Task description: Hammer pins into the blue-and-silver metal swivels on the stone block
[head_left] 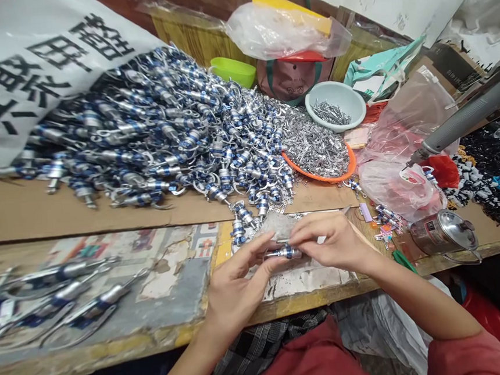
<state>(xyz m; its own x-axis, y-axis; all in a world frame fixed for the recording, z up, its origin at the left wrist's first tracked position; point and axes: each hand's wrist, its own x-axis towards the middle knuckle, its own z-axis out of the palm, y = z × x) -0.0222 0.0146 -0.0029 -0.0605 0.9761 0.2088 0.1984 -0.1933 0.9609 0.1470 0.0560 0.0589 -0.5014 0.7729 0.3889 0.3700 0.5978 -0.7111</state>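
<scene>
Above the table's front edge, a silver-and-blue metal part (pixel 284 252) lies level between my two hands. My left hand (pixel 240 276) is closed on its left side, with the thumb below and the fingers above. The fingertips of my right hand (pixel 331 237) pinch its right end; any smaller piece in them is hidden. Just behind my fingers is a greyish clear lump (pixel 277 226), and a few similar blue-and-silver parts (pixel 238 230) lie beside it. On the left of the table rest several longer silver-and-blue pieces with curved levers (pixel 85 307).
A large heap of blue-and-silver parts (pixel 161 125) fills the back left. Flat metal pieces fill an orange tray (pixel 348 170); a pale bowl (pixel 359 112) holds pins. A grey power screwdriver (pixel 458 122) hangs at the right, above a metal cup (pixel 433 233).
</scene>
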